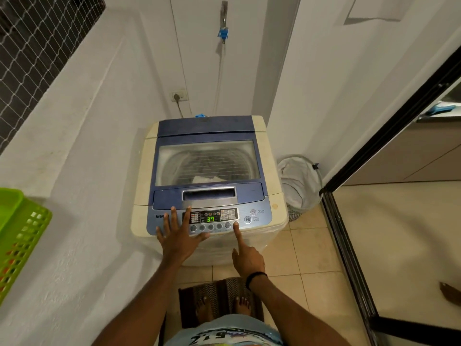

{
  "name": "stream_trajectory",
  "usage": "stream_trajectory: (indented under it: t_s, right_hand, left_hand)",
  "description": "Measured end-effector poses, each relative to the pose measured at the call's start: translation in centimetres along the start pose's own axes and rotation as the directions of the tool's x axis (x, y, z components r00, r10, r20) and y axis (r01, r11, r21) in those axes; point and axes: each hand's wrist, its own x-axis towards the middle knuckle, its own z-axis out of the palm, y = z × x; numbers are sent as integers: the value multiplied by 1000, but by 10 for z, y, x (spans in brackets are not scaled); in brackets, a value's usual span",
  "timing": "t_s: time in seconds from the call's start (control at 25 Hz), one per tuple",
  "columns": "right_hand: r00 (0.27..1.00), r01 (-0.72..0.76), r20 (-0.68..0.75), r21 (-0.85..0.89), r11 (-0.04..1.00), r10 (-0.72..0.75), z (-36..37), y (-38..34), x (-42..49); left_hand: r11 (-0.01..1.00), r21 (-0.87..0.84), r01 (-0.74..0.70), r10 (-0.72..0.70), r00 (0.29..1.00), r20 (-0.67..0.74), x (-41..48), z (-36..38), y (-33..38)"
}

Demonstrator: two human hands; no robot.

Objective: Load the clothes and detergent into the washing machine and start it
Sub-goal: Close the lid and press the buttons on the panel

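A top-loading washing machine stands in the corner, cream with a blue lid. The lid is down, and clothes show dimly through its clear window. The control panel at the front is lit and its green display reads 37. My left hand rests flat with spread fingers on the panel's left end. My right hand points with the index finger straight, its tip on the rightmost round button in the row under the display; the other fingers are curled. The start/pause button lies just right of that fingertip.
A wire laundry basket with white cloth stands on the floor right of the machine. A green plastic basket sits on the ledge at left. A black sliding door frame runs along the right. A tap and hose hang on the back wall.
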Motion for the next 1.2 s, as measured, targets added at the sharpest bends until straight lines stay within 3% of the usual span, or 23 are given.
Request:
stream_trajectory:
  t_s: [0.08,0.28,0.6,1.04,1.2]
  right_hand:
    - [1000,-15,-4,32,999,15,-10,-13,1]
    - [985,-61,-164,-23,998,56,-41,-14,9]
    - [988,-115,-115,-94,989,104,-23,13,1]
    - [989,-104,-116,-94,990,93,-19,14,3]
    - [999,-30,-30,-244,969,23,-57,-8,30]
  left_hand:
    - [1000,8,-6,6,1000,-14,-2,0,-2]
    - [1000,-9,-24,24,1000,1,-4,-3,-1]
    - [990,-135,31,-32,999,-6,-5,-3,-3]
    - [991,-128,24,-27,999,-23,-2,1,-4]
    - [993,-115,25,-28,999,-21,-4,0,-4]
